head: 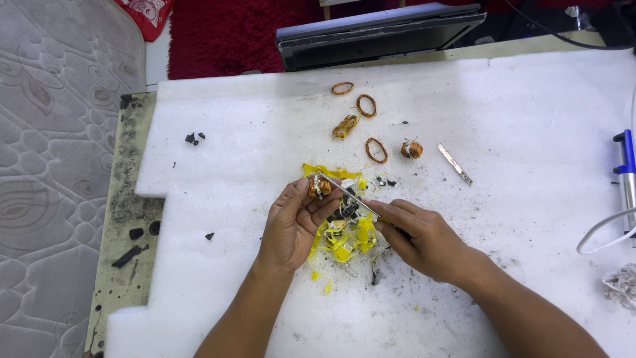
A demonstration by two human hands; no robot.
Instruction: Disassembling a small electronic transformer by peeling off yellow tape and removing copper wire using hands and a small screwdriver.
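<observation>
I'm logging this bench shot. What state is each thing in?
Left hand: closed round a small copper coil, held above the foam sheet.
Right hand: gripping a thin metal blade, tip at the coil.
Yellow tape scraps: torn, heaped under the hands.
Four copper wire loops: loose, lying flat.
Second coil: still wound, set aside.
Metal strip: lying flat, untouched.

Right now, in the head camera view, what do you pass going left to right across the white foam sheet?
Black fragments → left hand holding a copper coil → right hand with a thin metal blade → loose metal strip → blue-handled tool.
</observation>
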